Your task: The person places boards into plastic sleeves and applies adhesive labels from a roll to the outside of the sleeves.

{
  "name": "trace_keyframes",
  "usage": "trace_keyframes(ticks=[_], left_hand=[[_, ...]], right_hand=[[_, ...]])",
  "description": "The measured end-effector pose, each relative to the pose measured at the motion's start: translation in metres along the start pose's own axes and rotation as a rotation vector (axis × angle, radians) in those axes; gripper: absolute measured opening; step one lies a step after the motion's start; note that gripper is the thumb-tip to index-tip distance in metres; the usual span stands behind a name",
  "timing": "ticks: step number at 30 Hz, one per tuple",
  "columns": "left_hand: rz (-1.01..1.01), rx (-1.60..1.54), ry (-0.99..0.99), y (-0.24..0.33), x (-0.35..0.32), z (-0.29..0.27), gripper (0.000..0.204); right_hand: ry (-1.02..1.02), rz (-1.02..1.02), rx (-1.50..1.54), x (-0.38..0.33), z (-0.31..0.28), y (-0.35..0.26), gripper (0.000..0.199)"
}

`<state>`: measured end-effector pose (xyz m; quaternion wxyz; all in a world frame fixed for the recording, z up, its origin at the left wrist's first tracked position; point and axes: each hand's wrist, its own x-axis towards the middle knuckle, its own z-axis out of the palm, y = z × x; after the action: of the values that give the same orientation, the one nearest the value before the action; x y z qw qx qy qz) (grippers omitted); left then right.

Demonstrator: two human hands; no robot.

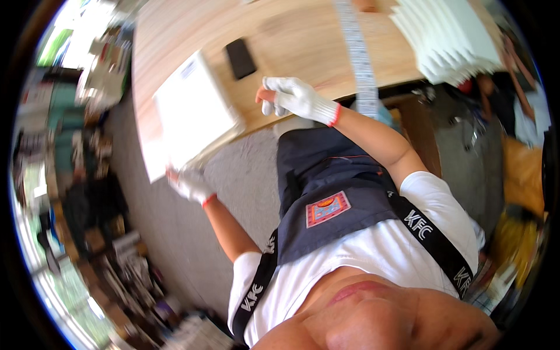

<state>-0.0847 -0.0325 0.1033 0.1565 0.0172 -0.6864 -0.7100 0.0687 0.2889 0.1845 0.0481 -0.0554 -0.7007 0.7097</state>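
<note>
My left hand (189, 184), in a white knit glove with a red cuff, grips the near corner of a flat white box (192, 114). The box lies half over the edge of a light wooden table (291, 29), and the hand is blurred. My right hand (297, 96), gloved the same way, rests on the table's near edge. Its fingers are curled together and nothing shows in them. A black phone (240, 58) lies on the table just beyond the box, left of my right hand.
A long grey measuring strip (357, 52) runs across the table and hangs over its edge. A fanned stack of white flat sheets (449, 38) sits at the table's right end. Grey floor (233, 175) lies below, with cluttered goods (99, 204) along the left.
</note>
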Motion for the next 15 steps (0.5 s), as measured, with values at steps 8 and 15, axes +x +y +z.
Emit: trace_keyframes(ticks=[8, 15], left_hand=[[0.109, 0.187, -0.398, -0.081, -0.145, 0.000, 0.032], [0.883, 0.366, -0.992, -0.022, -0.150, 0.126, 0.033]], right_hand=[[1.319, -0.289, -0.051, -0.234, -0.222, -0.019, 0.032], [1.018, 0.010, 0.407, -0.287, -0.333, -0.053, 0.032]])
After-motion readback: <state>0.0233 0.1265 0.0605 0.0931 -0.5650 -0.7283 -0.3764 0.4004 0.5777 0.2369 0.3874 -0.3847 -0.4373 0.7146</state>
